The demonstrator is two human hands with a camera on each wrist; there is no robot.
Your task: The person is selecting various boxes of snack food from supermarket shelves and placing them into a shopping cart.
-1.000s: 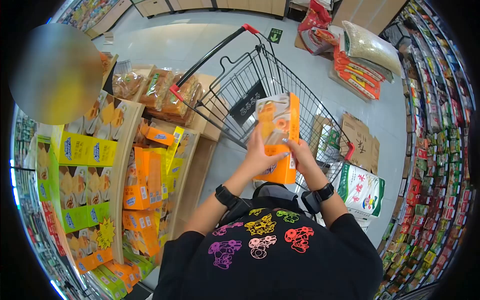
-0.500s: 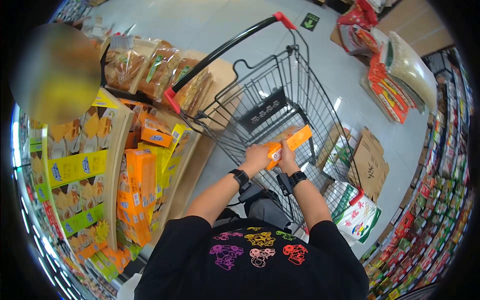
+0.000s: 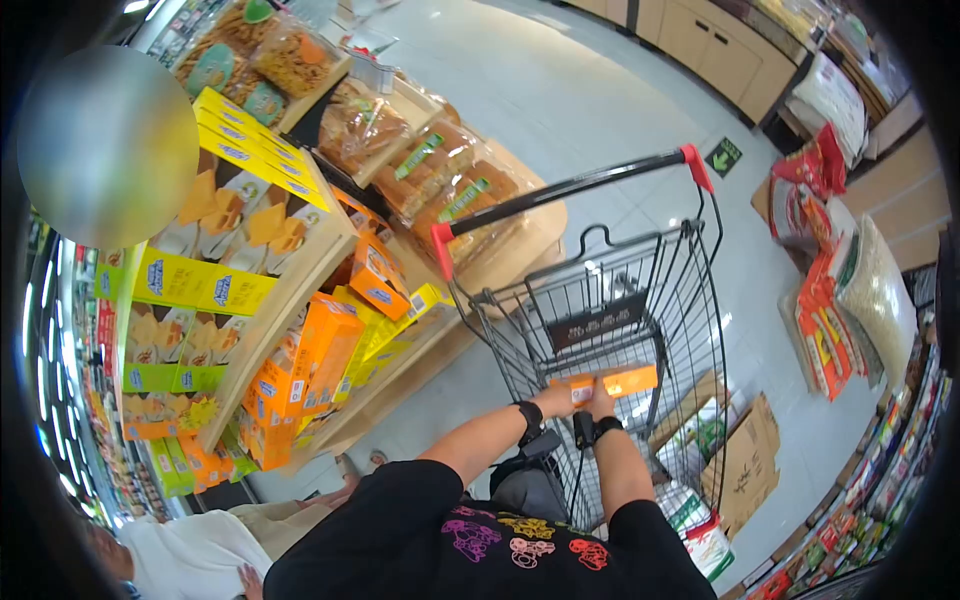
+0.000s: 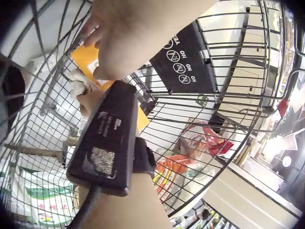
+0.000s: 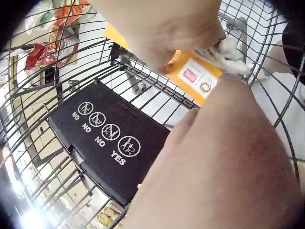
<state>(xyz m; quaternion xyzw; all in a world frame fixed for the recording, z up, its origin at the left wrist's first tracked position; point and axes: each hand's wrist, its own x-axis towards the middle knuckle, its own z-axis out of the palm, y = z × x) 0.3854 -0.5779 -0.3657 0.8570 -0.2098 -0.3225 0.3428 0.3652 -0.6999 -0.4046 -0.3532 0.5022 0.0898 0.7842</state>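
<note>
An orange food box (image 3: 632, 380) is held low inside the wire basket of a shopping cart (image 3: 690, 300). My left hand (image 3: 557, 401) grips its near left end. Beside it my right hand (image 3: 600, 399) holds the box around the middle. In the left wrist view the left hand (image 4: 136, 36) bends over the orange box (image 4: 86, 58), hiding part of it. In the right wrist view the box's end panel (image 5: 193, 78) with a white label shows between the right hand (image 5: 167, 28) and the left arm.
A shelf (image 3: 320, 270) of orange and yellow boxes (image 3: 320, 345) stands left, with bagged bread (image 3: 430, 165) behind. The cart's handle (image 3: 570, 195) crosses the far side. Grain sacks (image 3: 870, 300) and flattened cardboard (image 3: 745, 465) lie right. A person in white (image 3: 190, 560) is at lower left.
The box has gone from upright before my chest to lying low inside the cart, both hands staying on it. The view has turned left, and a person now appears at lower left.
</note>
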